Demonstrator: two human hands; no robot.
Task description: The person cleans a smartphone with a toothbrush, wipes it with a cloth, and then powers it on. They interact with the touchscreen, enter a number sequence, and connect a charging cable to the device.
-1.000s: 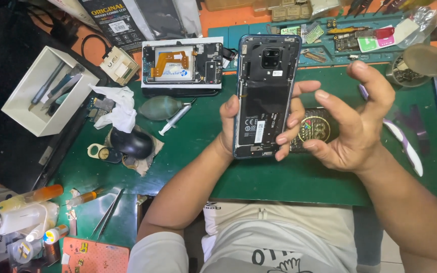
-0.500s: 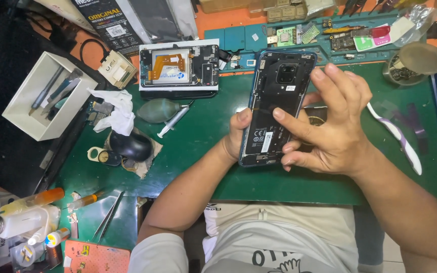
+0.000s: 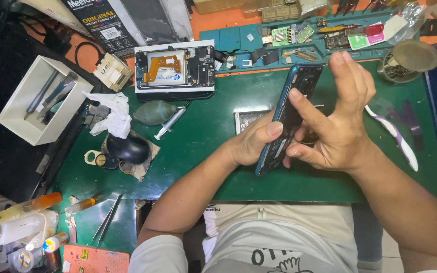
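Above the green work mat (image 3: 208, 136) I hold a dark phone body (image 3: 285, 116) with a blue edge, tilted onto its side. My left hand (image 3: 251, 144) grips its lower left edge, thumb lying across the rim. My right hand (image 3: 337, 121) presses against the phone's open inner face with fingers spread, the index finger reaching over the middle. A flat battery (image 3: 246, 120) lies on the mat just behind my left hand. A second opened phone (image 3: 174, 68) with an orange flex cable rests on a white box at the back.
A white tray of tools (image 3: 39, 98) stands at the left. Crumpled tissue (image 3: 108, 112), a green air blower (image 3: 153, 112), a black round object (image 3: 127, 147), tweezers (image 3: 106, 218), glue bottles (image 3: 31, 207), a toothbrush (image 3: 395, 135), a round tin (image 3: 410, 58) and a teal parts strip (image 3: 299, 35) surround the mat.
The phone has turned from facing me flat to standing on its edge. My right hand has closed in from beside it to press on its inner face.
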